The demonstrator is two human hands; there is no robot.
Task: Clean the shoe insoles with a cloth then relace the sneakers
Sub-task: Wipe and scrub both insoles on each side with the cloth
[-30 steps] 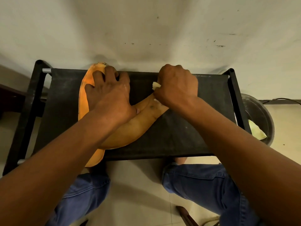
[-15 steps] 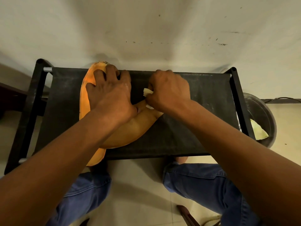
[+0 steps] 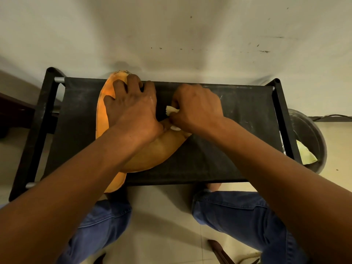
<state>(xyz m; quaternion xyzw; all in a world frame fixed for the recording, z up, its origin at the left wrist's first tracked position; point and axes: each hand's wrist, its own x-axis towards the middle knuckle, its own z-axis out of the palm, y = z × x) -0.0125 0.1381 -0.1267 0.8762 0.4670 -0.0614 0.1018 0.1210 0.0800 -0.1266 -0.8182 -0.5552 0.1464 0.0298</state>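
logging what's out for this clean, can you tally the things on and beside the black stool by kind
orange insoles: 2, one under the left hand, one crossing it
white cloth: 1, gripped in the right hand
black stool: 1
grey bucket: 1, beside the stool
pale rag in the bucket: 1
total: 6

The desk had a top of black woven cloth, matt and dusty, stretched on a black frame with bare metal rods at the corners. The two orange insoles looked soft and matt, like foam. The wall was pale, matt and scuffed, and the floor tiles were smooth.
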